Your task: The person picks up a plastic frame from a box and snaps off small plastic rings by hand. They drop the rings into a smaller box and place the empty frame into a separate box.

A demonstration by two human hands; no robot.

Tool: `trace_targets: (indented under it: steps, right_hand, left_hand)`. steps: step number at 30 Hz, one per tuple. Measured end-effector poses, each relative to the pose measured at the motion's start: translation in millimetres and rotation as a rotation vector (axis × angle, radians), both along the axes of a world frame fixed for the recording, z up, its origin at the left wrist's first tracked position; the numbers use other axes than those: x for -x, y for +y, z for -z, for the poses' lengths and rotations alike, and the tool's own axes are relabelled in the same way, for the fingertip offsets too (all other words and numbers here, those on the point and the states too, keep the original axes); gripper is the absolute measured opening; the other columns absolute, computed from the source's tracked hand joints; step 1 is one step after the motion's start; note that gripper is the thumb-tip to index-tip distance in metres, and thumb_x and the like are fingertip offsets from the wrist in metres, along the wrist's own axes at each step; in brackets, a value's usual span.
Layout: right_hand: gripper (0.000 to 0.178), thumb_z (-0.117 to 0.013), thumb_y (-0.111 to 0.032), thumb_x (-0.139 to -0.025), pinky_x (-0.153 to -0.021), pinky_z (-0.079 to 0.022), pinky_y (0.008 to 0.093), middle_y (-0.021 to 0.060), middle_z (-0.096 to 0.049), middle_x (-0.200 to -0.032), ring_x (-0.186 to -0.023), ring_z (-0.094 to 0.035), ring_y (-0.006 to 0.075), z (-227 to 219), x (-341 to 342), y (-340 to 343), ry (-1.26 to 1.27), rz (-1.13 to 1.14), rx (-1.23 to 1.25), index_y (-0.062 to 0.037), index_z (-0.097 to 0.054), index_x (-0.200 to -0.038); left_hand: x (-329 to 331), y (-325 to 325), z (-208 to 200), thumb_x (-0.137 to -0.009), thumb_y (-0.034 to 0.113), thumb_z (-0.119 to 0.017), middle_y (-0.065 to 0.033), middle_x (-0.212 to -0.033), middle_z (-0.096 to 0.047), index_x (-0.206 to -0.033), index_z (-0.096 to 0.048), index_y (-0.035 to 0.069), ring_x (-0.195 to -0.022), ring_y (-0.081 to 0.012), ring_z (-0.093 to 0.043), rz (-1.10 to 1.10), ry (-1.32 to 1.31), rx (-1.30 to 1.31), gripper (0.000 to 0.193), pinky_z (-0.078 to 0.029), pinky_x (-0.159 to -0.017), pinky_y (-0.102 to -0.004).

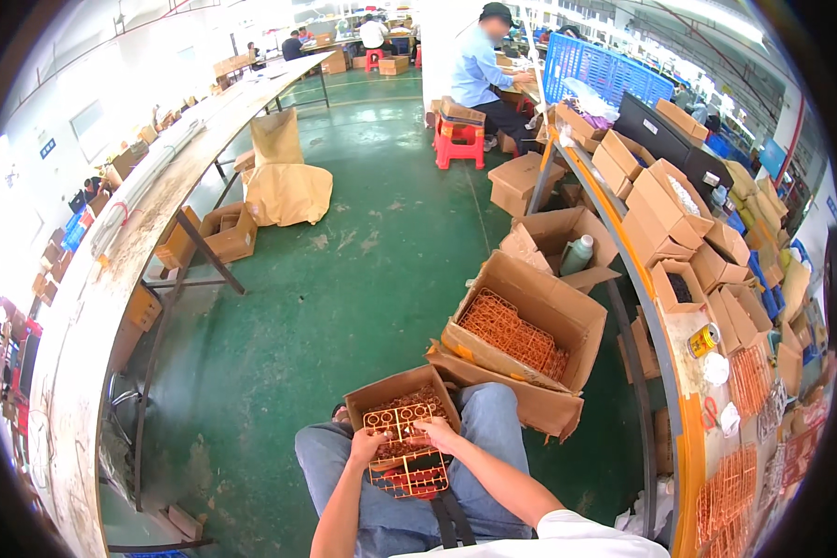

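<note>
On my lap rests a small open cardboard box [392, 384] with many small reddish-orange pieces [424, 397] in it. An orange plastic sprue frame [409, 482], a grid with rings at its far end, is held over the box and my thighs. My left hand [367, 446] grips its left side. The fingers of my right hand [439, 434] are closed on its right side, near the middle. My fingertips partly cover the frame, so any small piece between them cannot be made out.
Right ahead stands a larger cardboard box [567, 312] with stacked orange sprue frames [511, 333]. The workbench [684, 409] on my right carries cartons, a yellow can [703, 340] and more orange frames [727, 493]. A long table [74, 344] runs along my left. Ahead, a person [479, 74] sits working.
</note>
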State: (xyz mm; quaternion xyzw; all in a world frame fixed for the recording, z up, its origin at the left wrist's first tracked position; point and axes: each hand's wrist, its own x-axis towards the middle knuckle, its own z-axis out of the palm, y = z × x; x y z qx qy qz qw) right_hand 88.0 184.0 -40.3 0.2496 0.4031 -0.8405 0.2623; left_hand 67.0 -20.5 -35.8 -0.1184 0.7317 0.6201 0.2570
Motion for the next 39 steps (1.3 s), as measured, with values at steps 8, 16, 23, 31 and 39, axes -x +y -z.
trace_targets:
  steps: [8, 16, 23, 31, 39]
  right_hand:
    - [0.013, -0.058, -0.006, -0.081, -0.065, -0.056, 0.0294, 0.0103, -0.06, -0.085, -0.077, -0.062, 0.0237, -10.4, -2.2, 0.6, 0.036, -0.035, -0.003, 0.0036, -0.058, -0.09]
    - [0.021, -0.045, 0.006, -0.079, -0.066, -0.055, 0.0296, 0.0134, -0.059, -0.088, -0.078, -0.062, 0.0244, 2.9, -2.0, -8.2, -0.009, 0.006, -0.122, 0.0046, -0.056, -0.096]
    - [0.03, -0.05, -0.002, -0.076, -0.079, -0.042, 0.0305, 0.0054, -0.056, -0.097, -0.092, -0.052, 0.0148, -6.6, 3.3, -5.6, 0.033, 0.072, -0.042, -0.0074, -0.054, -0.104]
    - [0.02, -0.049, -0.017, -0.086, -0.083, -0.048, 0.0349, 0.0114, -0.058, -0.104, -0.093, -0.057, 0.0248, -12.5, 8.8, 8.6, 0.125, 0.177, 0.145, -0.0059, -0.05, -0.103]
    - [0.022, -0.05, -0.014, -0.081, -0.076, -0.053, 0.0347, 0.0181, -0.062, -0.096, -0.085, -0.062, 0.0293, -14.2, 17.6, 21.3, -0.18, 0.061, 0.199, 0.0034, -0.053, -0.095]
  left_hand:
    - [1.1, 3.7, -15.9, -0.076, 0.023, -0.066, -0.0031, -0.08, -0.059, -0.096, -0.052, 0.004, -0.069, -0.016, -0.059, -0.104, -0.237, -0.3, 0.03, -0.052, -0.057, -0.0262]
    - [-3.6, -1.5, 12.5, -0.077, -0.006, -0.053, -0.0102, -0.084, -0.059, -0.092, -0.051, -0.001, -0.073, -0.0193, -0.061, -0.145, -0.019, -0.252, 0.016, -0.055, -0.058, -0.0273]
    - [2.1, -1.9, 12.4, -0.078, 0.002, -0.056, -0.0082, -0.091, -0.057, -0.095, -0.052, 0.004, -0.084, -0.0175, -0.058, -0.2, -0.21, -0.374, 0.017, -0.054, -0.066, -0.0323]
    - [3.6, 2.1, -16.2, -0.088, 0.021, -0.049, -0.0084, -0.123, -0.047, -0.116, -0.044, 0.014, -0.113, -0.0246, -0.045, -0.189, -0.25, -0.92, 0.03, -0.039, -0.094, -0.0384]
    - [6.6, 0.3, -41.5, -0.088, 0.023, -0.048, -0.0117, -0.119, -0.046, -0.118, -0.044, 0.01, -0.116, -0.0293, -0.042, -0.116, -0.488, -1.069, 0.033, -0.036, -0.098, -0.045]
